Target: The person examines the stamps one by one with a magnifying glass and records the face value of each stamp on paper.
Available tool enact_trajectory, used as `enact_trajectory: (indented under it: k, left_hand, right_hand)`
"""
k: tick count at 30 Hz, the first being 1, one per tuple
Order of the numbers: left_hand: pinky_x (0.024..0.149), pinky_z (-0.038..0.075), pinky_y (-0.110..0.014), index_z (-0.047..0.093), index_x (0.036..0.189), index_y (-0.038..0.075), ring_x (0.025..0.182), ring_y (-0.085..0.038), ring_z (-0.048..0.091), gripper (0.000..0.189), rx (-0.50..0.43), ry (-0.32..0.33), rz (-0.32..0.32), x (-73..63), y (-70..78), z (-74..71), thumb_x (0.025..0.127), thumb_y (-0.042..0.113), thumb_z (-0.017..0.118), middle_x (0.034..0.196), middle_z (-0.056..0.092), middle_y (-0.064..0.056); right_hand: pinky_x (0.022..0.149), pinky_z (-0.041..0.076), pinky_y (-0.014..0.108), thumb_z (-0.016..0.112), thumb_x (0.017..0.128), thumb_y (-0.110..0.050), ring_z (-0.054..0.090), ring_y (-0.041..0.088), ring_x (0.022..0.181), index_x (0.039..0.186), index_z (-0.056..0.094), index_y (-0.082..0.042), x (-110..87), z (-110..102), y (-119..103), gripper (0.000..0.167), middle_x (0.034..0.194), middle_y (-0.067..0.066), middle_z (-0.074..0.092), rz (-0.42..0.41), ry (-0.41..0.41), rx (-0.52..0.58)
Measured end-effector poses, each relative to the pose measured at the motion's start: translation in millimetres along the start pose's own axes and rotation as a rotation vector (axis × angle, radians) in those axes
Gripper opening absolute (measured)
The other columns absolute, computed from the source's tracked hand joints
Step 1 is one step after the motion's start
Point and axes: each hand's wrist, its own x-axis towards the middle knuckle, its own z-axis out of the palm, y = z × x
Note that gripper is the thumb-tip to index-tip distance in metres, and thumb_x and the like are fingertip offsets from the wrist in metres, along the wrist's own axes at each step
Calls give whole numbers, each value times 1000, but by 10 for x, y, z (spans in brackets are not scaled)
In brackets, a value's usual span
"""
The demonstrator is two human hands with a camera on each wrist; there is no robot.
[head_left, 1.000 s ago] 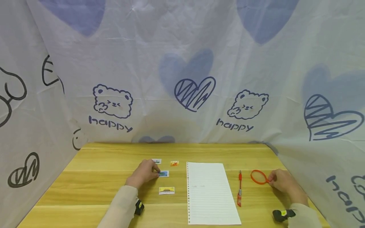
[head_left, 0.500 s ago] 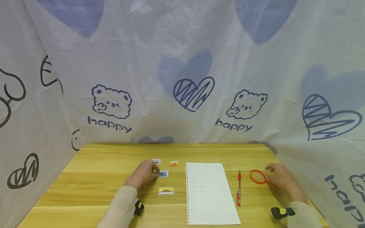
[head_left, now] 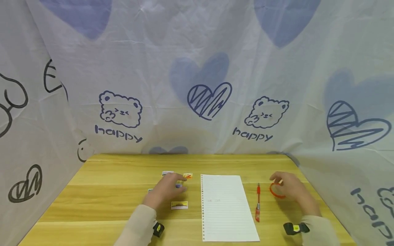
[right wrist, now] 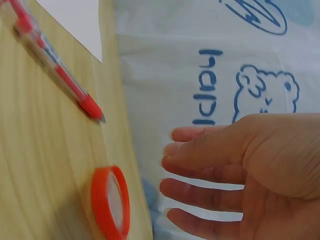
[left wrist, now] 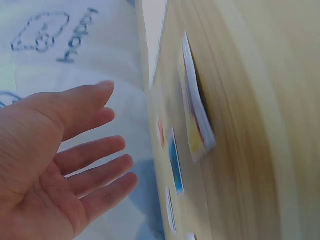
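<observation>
My left hand (head_left: 166, 189) hovers over several small picture stamps, its fingers spread and holding nothing. Below it lies a yellow stamp (head_left: 179, 205), and a blue stamp (left wrist: 175, 160) is partly covered by the fingers in the head view. An orange-yellow stamp (head_left: 187, 175) and a pale stamp (head_left: 167, 173) lie just beyond, while another stamp (head_left: 150, 190) peeks out left of the hand. My right hand (head_left: 290, 186) is above a red-rimmed magnifying glass (right wrist: 101, 205), fingers relaxed and apart from it. The hand hides its handle in the head view.
Lined loose-leaf paper (head_left: 229, 218) with faint writing lies mid-table. A red pen (head_left: 258, 203) lies between it and the magnifying glass. A printed cloth (head_left: 166, 68) stands behind the wooden table (head_left: 107, 191) and along both sides.
The right hand let go of the magnifying glass handle, then moved left above the ring. My left hand has lifted off the blue stamp and shifted right, fingers spreading.
</observation>
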Motion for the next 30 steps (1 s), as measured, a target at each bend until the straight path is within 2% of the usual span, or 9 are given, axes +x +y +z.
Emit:
enact_trajectory:
  k: [2, 7, 14, 21, 30]
  left_hand:
    - [101, 57, -51, 71, 125, -3, 115, -36, 69, 36, -1, -33, 22, -9, 89, 44, 93, 15, 75, 127, 73, -18]
    - [110, 52, -51, 65, 133, 0, 128, -36, 64, 49, 40, -108, 68, -34, 275, 174, 92, 22, 78, 136, 69, -16]
    - [117, 46, -51, 62, 140, 8, 137, -33, 57, 59, 80, -184, 56, -58, 420, 326, 90, 32, 80, 147, 61, -14]
    - [116, 48, -48, 64, 138, 12, 136, -32, 58, 64, 138, -183, 33, -62, 507, 401, 83, 36, 85, 147, 62, -11]
    - [110, 52, -50, 65, 135, 12, 130, -33, 62, 70, 169, -179, 3, -74, 514, 451, 74, 35, 91, 142, 64, -12]
  right_hand:
    - [70, 56, 39, 69, 85, 2, 65, 23, 80, 106, 71, 0, 16, 40, -54, 21, 90, 10, 71, -9, -16, -5]
    - [74, 58, 45, 70, 86, 2, 66, 24, 84, 104, 72, -3, 52, 162, -139, 19, 90, 10, 72, -23, -62, -17]
    - [73, 56, 45, 71, 82, 2, 64, 24, 84, 102, 73, -9, 69, 267, -151, 23, 91, 9, 71, 21, -89, -44]
    - [73, 57, 45, 71, 83, 2, 63, 23, 84, 104, 73, -10, 77, 313, -151, 24, 92, 9, 70, 37, -123, -40]
    - [73, 58, 46, 72, 84, 3, 66, 24, 84, 105, 72, -11, 106, 384, -165, 26, 92, 9, 73, 56, -132, -56]
